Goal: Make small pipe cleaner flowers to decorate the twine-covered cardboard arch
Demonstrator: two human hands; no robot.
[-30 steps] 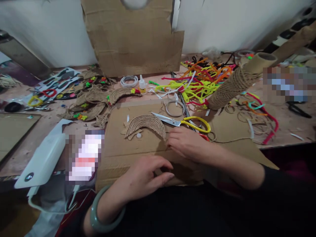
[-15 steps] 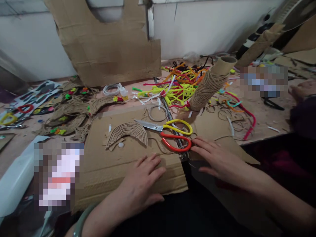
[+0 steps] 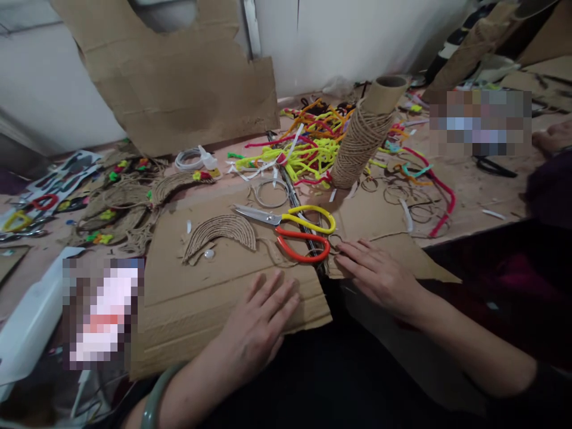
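Text check from my end: faint marks on the upright cardboard (image 3: 179, 89), too small to read. Two patches are pixelated, unreadable.

Counts on the head feed: one twine arc (image 3: 221, 231) on the cardboard sheet (image 3: 179, 298), one small white disc (image 3: 209, 254) just under it. A second arc (image 3: 176, 186), flowers at one end, lies behind. One pair of scissors (image 3: 277, 223), one yellow and one red handle, blades slightly apart, tips near the first arc. One twine-wrapped tube (image 3: 360, 140) stands tilted, one small bottle (image 3: 208, 158) beside the upright board.

Left hand (image 3: 263, 322): palm down on the sheet's near edge, fingers spread a little, below the arc; one bangle (image 3: 156, 390) at the wrist. Right hand (image 3: 379, 277): fingers extended, close together, tips beside the red handle near loose twine (image 3: 395, 235). I can't tell whether it's pinching any; thumb hidden.
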